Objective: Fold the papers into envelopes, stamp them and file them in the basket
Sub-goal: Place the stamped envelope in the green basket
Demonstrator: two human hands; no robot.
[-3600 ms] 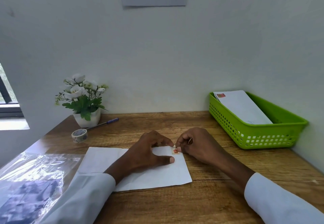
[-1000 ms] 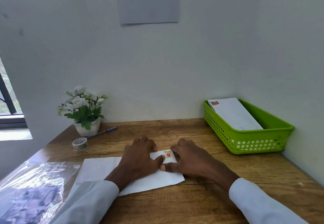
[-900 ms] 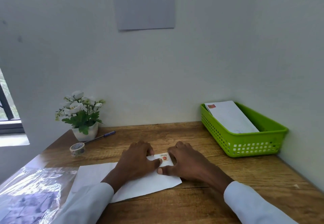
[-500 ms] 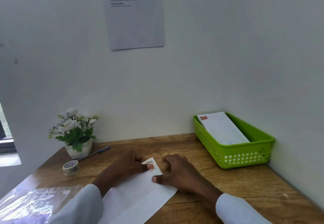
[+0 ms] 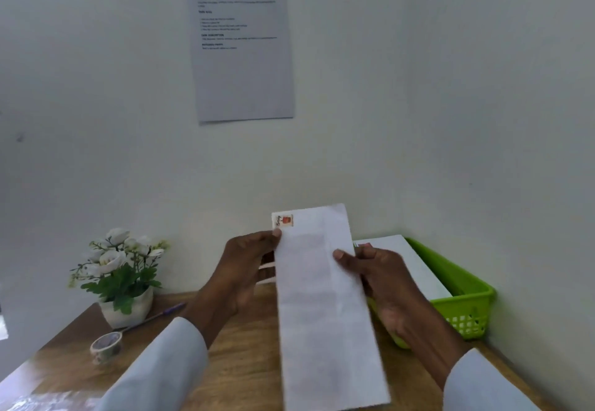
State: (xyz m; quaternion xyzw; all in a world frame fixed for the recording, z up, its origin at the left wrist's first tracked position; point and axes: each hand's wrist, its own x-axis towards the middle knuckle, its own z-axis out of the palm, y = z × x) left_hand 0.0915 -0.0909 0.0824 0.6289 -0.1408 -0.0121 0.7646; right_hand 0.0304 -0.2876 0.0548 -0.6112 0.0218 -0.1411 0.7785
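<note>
Both hands hold a folded white envelope (image 5: 322, 298) upright above the desk (image 5: 244, 346): left hand (image 5: 244, 265) pinching its left edge, right hand (image 5: 383, 278) its right. Its stamp (image 5: 284, 220) shows a red picture with unreadable script. The green basket (image 5: 463, 298) sits just behind, right.

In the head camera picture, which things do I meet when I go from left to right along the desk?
Roll of tape → flower pot → pen → left hand → stamped envelope → right hand → green basket.
</note>
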